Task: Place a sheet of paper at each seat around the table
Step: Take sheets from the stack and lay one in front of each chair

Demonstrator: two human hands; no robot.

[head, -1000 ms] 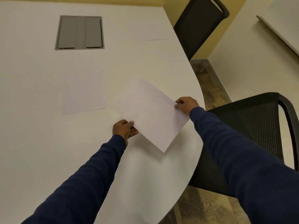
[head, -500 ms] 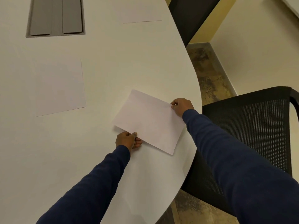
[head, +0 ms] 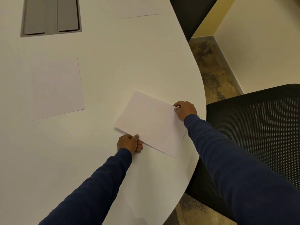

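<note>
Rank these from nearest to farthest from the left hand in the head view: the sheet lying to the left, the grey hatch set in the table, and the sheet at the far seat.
Measured from the left hand:
1. The sheet lying to the left, up and left of the hand.
2. The grey hatch, farther up the table, at the top left.
3. The sheet at the far seat, at the top edge, by the far chair; nearly level with the hatch, though slightly farther.

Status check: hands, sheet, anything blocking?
Left hand and right hand both pinching the sheet. Sheet low over table, by mesh chair. Nothing blocking.
</note>
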